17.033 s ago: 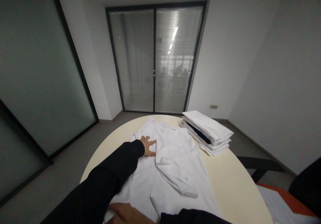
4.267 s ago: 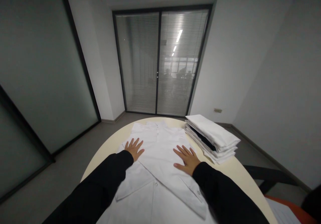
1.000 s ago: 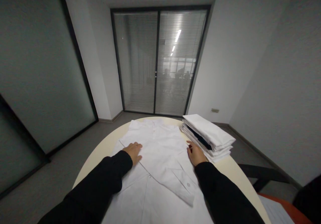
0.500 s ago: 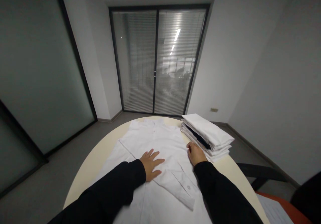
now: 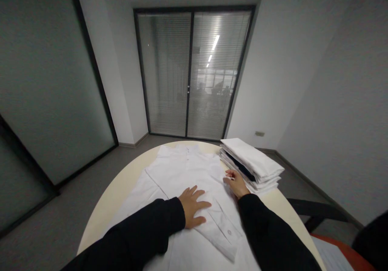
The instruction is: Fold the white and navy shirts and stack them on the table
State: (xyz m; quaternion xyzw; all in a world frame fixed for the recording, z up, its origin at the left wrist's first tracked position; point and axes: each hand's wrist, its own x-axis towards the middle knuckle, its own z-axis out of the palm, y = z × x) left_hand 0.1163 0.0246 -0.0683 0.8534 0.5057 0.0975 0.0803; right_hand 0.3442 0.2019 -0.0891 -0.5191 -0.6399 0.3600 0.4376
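A white button-up shirt [image 5: 178, 168] lies spread on the round table, its collar toward the far edge. One sleeve [image 5: 222, 238] is folded over the body, with the cuff and a button pointing toward me. My left hand [image 5: 194, 207] rests flat on the shirt's middle, fingers spread, beside that sleeve. At the shirt's right edge is my right hand [image 5: 237, 183], its fingers loosely bent and a small gap showing between thumb and fingers. No cloth is clearly gripped in it.
A stack of folded white garments [image 5: 253, 159], with a dark layer among them, sits at the table's right rim. The cream tabletop [image 5: 103, 210] shows along the left. A dark chair armrest [image 5: 317, 208] and an orange seat with papers [image 5: 330, 255] are at right.
My left hand has slid a little right and toward me across the shirt. My right hand's fingers have loosened from a tighter curl at the shirt's right edge.
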